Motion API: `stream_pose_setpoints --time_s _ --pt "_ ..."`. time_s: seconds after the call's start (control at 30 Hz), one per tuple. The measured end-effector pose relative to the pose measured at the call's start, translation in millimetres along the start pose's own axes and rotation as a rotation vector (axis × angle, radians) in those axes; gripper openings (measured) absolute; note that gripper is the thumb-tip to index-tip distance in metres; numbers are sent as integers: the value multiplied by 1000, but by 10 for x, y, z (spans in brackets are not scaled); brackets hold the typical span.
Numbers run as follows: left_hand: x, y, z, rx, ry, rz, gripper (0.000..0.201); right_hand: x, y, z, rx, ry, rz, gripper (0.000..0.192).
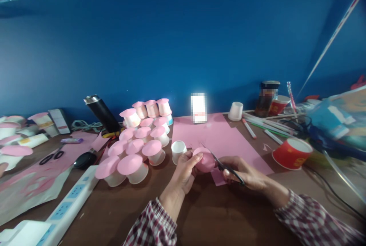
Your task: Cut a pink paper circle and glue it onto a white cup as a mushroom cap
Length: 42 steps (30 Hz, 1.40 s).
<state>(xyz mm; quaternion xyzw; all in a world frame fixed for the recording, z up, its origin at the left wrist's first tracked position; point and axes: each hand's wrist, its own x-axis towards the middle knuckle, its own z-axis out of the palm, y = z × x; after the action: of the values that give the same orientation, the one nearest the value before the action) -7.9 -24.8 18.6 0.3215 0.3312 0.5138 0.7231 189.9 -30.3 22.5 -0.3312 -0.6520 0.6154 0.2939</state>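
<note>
Pink round paper piece [204, 161] sits pinched in the left hand [185, 169], thumb on top, above the brown wooden worktop [228, 215] and just before a pink paper sheet [220, 139]. The right hand [247, 175] grips black scissors [225, 168], their blades touching the piece. A small white paper cup [178, 150] stands just beside the left hand, near pink-topped white cups [137, 143].

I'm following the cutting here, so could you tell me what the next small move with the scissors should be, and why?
Probably another short snip along the curve. The right hand holds the scissors with the blades at the edge of the pink paper piece, which the left hand grips. The left hand would likely turn the piece slightly to feed the curve.
</note>
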Motion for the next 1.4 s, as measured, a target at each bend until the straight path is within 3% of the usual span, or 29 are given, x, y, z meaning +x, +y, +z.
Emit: stream_pose_setpoints --time_s 1.4 --pt "10 -20 -5 42 28 -11 24 -2 55 -20 -37 0 -12 45"
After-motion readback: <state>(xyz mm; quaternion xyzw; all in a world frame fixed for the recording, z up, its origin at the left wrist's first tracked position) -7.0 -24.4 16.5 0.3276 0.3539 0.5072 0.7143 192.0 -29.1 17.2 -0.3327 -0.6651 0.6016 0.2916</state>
